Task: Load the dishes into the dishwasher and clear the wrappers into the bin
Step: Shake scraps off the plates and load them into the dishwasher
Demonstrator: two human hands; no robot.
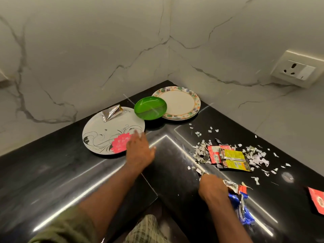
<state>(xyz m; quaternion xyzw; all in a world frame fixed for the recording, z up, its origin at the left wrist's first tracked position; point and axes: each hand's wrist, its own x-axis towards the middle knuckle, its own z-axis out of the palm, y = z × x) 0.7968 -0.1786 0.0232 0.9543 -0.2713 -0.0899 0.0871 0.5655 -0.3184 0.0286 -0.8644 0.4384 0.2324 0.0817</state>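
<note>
A white plate with a pink flower [108, 130] lies on the black counter [52, 169], with a crumpled silver wrapper [111, 112] on its far rim. Behind it sit a small green plate [150, 107] and a cream plate with a patterned rim [178, 102]. My left hand [140, 149] is spread open, blurred, at the flower plate's near right edge. My right hand [213, 188] grips a bunch of blue, red and silver wrappers [242, 202] near the counter's front. A yellow wrapper [235, 160] and a red one [214, 154] lie among torn paper scraps [201, 153].
Marble walls meet in the corner behind the plates. A wall socket [296, 69] sits at the right. Another red wrapper [318, 200] lies at the right edge of the counter. More small scraps [263, 172] are scattered to the right.
</note>
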